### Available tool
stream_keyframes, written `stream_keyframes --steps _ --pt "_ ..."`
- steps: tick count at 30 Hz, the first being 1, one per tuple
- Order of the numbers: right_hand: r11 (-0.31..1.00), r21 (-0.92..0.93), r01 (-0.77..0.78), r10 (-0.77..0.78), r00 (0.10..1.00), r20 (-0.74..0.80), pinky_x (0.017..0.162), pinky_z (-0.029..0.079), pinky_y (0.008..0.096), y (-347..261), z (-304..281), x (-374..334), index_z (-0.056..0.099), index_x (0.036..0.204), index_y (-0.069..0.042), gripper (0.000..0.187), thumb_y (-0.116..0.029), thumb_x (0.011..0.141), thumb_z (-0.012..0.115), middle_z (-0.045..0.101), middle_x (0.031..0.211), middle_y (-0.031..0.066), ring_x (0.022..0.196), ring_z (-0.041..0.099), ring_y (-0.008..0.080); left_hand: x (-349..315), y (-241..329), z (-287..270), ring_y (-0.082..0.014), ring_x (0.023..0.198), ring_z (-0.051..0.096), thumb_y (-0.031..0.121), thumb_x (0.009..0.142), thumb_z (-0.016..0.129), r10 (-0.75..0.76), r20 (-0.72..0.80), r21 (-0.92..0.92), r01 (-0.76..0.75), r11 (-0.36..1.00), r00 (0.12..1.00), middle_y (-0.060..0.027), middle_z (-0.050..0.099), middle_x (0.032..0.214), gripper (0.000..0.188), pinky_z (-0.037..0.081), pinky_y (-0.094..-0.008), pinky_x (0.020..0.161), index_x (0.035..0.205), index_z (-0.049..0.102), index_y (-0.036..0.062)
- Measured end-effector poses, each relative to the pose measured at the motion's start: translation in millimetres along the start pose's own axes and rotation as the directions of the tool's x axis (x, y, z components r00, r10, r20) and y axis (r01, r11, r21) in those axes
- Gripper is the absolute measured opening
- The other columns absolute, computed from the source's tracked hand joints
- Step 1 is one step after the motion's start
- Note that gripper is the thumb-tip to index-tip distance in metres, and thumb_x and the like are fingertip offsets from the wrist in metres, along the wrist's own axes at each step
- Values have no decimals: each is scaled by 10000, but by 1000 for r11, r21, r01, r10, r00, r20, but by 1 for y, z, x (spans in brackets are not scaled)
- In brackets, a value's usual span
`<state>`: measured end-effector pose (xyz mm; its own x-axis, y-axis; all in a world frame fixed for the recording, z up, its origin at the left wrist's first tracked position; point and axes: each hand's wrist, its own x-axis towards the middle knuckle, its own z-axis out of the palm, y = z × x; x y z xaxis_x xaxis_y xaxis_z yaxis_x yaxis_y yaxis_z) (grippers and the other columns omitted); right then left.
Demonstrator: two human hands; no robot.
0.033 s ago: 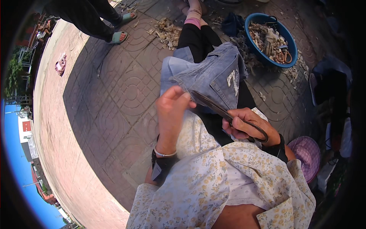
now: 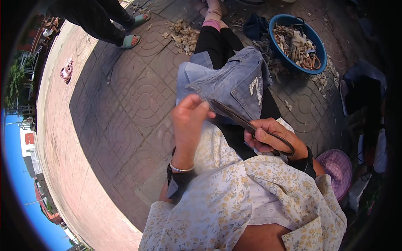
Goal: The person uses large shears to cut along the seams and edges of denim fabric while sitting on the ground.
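Across my lap and legs lies a piece of faded blue denim (image 2: 234, 85), with a seam, a frayed edge and a white patch on its right part. My right hand (image 2: 272, 136) is closed round a pair of dark scissors (image 2: 234, 116) with large loop handles. Their blades point up and left over the denim and look closed. Close to the blade tips, my left hand (image 2: 190, 117) is raised with thumb and fingers pinched together near the denim's frayed edge. Whatever is in that pinch is too small to make out.
A blue basin (image 2: 322, 54) full of cloth scraps stands at the far right. More scraps (image 2: 184, 37) lie on the patterned paving. At the far left a person in dark trousers and green sandals (image 2: 129, 41) stands. A pink checked hat (image 2: 335, 171) is by my right arm.
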<state>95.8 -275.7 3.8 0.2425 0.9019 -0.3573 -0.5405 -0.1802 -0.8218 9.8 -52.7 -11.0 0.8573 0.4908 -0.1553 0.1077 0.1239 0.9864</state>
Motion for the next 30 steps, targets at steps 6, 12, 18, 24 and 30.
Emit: stream_keyframes --steps 6,12,18,24,30 --pt "999 -5 52 -52 999 -16 450 267 188 1 2 2 575 952 -6 444 -447 937 523 504 669 -5 517 379 26 0 2 1 -119 647 590 68 866 544 -62 35 -130 66 989 997 -78 631 833 131 473 -221 631 945 580 -29" --pt "928 -301 220 -237 971 -22 499 357 227 20 -5 18 575 880 -6 471 -473 919 540 499 674 4 574 453 59 0 5 10 -123 654 555 98 875 523 -100 77 -403 123 907 992 -64 620 825 143 465 -239 623 939 576 -18" --pt "728 -554 404 -523 849 -69 503 365 242 42 -4 32 562 866 3 506 -499 916 518 500 681 17 558 452 83 5 3 8 -156 656 552 97 874 521 -218 117 -508 247 825 969 -57 592 796 67 468 -304 617 894 542 36" --pt "817 361 449 -402 893 -201 427 279 175 -4 -2 38 534 947 -17 633 -626 917 364 505 758 26 476 366 34 -16 -43 43 -150 616 548 68 854 541 -383 360 -499 522 692 851 -56 543 700 37 411 -267 554 827 531 46" --pt "959 -65 274 -279 958 -68 441 252 178 -5 -11 10 569 946 -27 464 -480 950 469 497 729 -3 513 368 23 6 1 6 -159 549 608 73 882 491 -119 159 -350 168 922 980 -112 648 840 176 475 -225 468 1011 554 -29"
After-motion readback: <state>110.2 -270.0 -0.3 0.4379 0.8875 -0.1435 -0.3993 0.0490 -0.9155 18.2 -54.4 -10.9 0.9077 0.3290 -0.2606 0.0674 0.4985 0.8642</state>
